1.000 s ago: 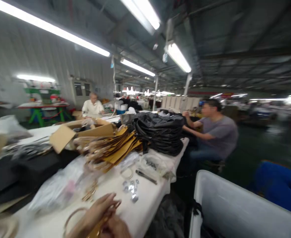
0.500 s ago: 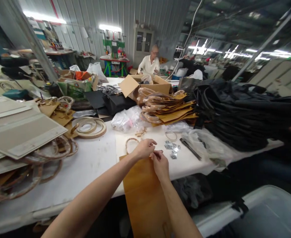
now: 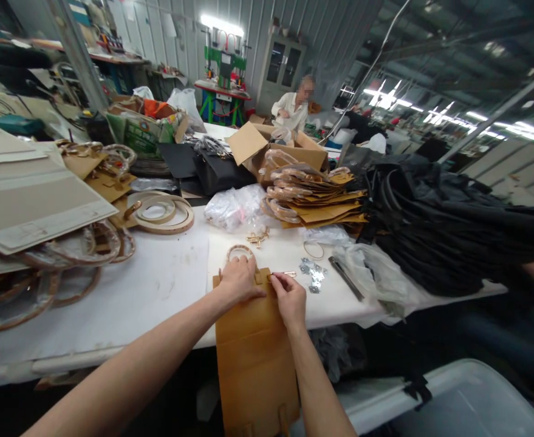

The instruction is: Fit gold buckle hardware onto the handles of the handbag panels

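We judge the brown panel point(image 3: 253, 346) light, bendable, best edge-held; left hand point(image 3: 236, 280) thumb-spread, right hand's point(image 3: 293, 300) fingers pinching something unclear.

The brown panel point(image 3: 257, 358) is cropped below; the left grip point(image 3: 242, 280) partly covers a handle point(image 3: 239, 247).

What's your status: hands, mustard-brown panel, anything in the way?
Left hand open atop mustard-brown panel, far end; right hand at its far right corner, grip unclear. Panel overhangs near edge of table. Silver plates right of it, not touching.
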Tool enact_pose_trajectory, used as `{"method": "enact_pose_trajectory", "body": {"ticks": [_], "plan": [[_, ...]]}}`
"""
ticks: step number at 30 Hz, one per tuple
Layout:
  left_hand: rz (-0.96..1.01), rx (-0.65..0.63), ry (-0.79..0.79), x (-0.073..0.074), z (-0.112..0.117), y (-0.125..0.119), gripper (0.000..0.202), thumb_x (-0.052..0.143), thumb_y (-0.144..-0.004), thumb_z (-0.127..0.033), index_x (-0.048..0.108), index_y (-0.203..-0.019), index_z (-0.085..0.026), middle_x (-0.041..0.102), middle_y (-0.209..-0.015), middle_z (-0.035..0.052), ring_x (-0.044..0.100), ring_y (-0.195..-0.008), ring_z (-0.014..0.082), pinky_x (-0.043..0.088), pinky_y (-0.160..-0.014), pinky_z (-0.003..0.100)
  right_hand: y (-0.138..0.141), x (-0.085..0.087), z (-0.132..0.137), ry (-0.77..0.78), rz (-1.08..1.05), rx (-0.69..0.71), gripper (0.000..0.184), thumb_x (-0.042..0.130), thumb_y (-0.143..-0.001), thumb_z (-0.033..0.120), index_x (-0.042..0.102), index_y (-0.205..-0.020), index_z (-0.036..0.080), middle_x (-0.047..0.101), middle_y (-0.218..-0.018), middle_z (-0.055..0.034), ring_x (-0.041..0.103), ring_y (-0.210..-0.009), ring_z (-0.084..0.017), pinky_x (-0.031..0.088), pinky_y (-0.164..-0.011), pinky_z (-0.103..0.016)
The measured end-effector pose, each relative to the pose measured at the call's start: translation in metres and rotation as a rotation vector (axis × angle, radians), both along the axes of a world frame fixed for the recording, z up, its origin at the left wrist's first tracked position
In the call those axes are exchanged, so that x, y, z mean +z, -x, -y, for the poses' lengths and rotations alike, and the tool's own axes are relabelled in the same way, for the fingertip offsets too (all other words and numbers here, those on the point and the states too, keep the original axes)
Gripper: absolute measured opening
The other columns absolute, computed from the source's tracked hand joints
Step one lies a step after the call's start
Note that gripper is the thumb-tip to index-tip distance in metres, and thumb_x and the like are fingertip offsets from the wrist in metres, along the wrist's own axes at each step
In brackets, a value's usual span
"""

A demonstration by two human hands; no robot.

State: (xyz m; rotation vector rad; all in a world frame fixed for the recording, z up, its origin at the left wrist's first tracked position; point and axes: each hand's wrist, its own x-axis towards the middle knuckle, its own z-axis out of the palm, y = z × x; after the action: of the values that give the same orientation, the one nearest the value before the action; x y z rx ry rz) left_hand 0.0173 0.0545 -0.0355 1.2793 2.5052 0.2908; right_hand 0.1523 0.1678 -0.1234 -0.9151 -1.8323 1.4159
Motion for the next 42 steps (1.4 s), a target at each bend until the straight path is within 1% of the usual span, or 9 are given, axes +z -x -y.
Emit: {"method": "enact_pose_trajectory", "body": {"ticks": [3, 8, 12, 15, 18, 23, 34, 39, 42], "plan": [[-0.009, 0.060, 0.000, -0.006, -0.007, -0.006, 0.087, 0.078, -0.069, -0.071, 0.058, -0.127, -0.009, 0.065, -0.125, 0.0249, 0.058, -0.121, 0.0441, 0.046, -0.105, 0.053, 0.001, 0.002, 0.002, -0.040, 0.024, 0.009, 0.033, 0.073, -0.086, 0.047, 0.079, -0.098, 0.017, 0.080, -0.096, -0.0107, 0.073, -0.088, -0.027, 0.058, -0.085, -0.038], [0.063, 0.079, -0.002, -0.015, -0.014, 0.003, 0.088, 0.083, -0.060, -0.072, 0.061, -0.121, -0.013, 0.068, -0.122, 0.0203, 0.063, -0.118, 0.0394, 0.049, -0.102, 0.047, 0.001, 0.003, 0.000, -0.059, 0.061, 0.050, 0.033, 0.071, -0.087, 0.047, 0.078, -0.100, 0.017, 0.080, -0.094, -0.0105, 0.074, -0.088, -0.027, 0.058, -0.082, -0.038], [0.107, 0.106, 0.019, -0.017, -0.019, 0.008, 0.093, 0.088, -0.052, -0.070, 0.062, -0.120, -0.012, 0.069, -0.123, 0.0215, 0.065, -0.117, 0.0393, 0.052, -0.098, 0.044, 0.000, 0.004, -0.003, 0.004, 0.058, 0.075, 0.035, 0.073, -0.085, 0.049, 0.078, -0.101, 0.017, 0.080, -0.097, -0.0115, 0.075, -0.089, -0.028, 0.059, -0.084, -0.039], [0.128, 0.111, 0.021, -0.016, -0.021, 0.009, 0.087, 0.089, -0.050, -0.067, 0.066, -0.115, -0.013, 0.070, -0.121, 0.0203, 0.066, -0.116, 0.0391, 0.053, -0.097, 0.044, 0.000, 0.005, -0.002, 0.000, 0.075, 0.080, 0.036, 0.074, -0.084, 0.050, 0.079, -0.100, 0.017, 0.081, -0.096, -0.0114, 0.075, -0.088, -0.028, 0.059, -0.084, -0.039], [0.131, 0.098, -0.006, -0.019, -0.019, 0.009, 0.079, 0.087, -0.053, -0.067, 0.068, -0.109, -0.015, 0.070, -0.119, 0.0190, 0.066, -0.114, 0.0389, 0.054, -0.096, 0.045, 0.002, 0.006, -0.002, -0.028, 0.098, 0.087, 0.036, 0.073, -0.084, 0.050, 0.079, -0.099, 0.018, 0.081, -0.095, -0.0111, 0.075, -0.088, -0.028, 0.059, -0.084, -0.039], [0.109, 0.062, -0.093, -0.025, -0.009, 0.008, 0.073, 0.081, -0.062, -0.070, 0.067, -0.110, -0.016, 0.069, -0.120, 0.0160, 0.065, -0.115, 0.0359, 0.053, -0.099, 0.044, 0.004, 0.007, 0.000, -0.072, 0.133, 0.063, 0.035, 0.072, -0.085, 0.049, 0.079, -0.098, 0.017, 0.081, -0.095, -0.0111, 0.075, -0.087, -0.027, 0.059, -0.084, -0.038], [0.091, 0.018, -0.166, -0.032, -0.003, 0.010, 0.064, 0.078, -0.067, -0.069, 0.066, -0.104, -0.018, 0.069, -0.113, 0.0154, 0.064, -0.109, 0.0370, 0.052, -0.094, 0.047, 0.006, 0.011, 0.010, -0.343, 0.197, 0.053, 0.027, 0.064, -0.093, 0.041, 0.078, -0.100, 0.020, 0.079, -0.100, -0.0112, 0.073, -0.090, -0.026, 0.057, -0.088, -0.038], [0.097, 0.016, -0.161, -0.028, -0.003, 0.008, 0.056, 0.076, -0.070, -0.060, 0.066, -0.105, -0.018, 0.069, -0.112, 0.0155, 0.065, -0.108, 0.0367, 0.052, -0.093, 0.046, 0.014, 0.017, 0.005, -0.316, 0.279, 0.106, 0.020, 0.067, -0.090, 0.036, 0.079, -0.096, 0.022, 0.080, -0.091, -0.0080, 0.073, -0.084, -0.027, 0.056, -0.084, -0.038], [0.102, 0.012, -0.164, -0.027, -0.002, 0.008, 0.055, 0.076, -0.070, -0.059, 0.066, -0.103, -0.017, 0.068, -0.111, 0.0153, 0.065, -0.108, 0.0372, 0.052, -0.092, 0.047, 0.012, 0.017, 0.011, -0.312, 0.273, 0.102, 0.021, 0.065, -0.092, 0.036, 0.079, -0.097, 0.021, 0.079, -0.093, -0.0080, 0.072, -0.086, -0.026, 0.055, -0.084, -0.038]]}}
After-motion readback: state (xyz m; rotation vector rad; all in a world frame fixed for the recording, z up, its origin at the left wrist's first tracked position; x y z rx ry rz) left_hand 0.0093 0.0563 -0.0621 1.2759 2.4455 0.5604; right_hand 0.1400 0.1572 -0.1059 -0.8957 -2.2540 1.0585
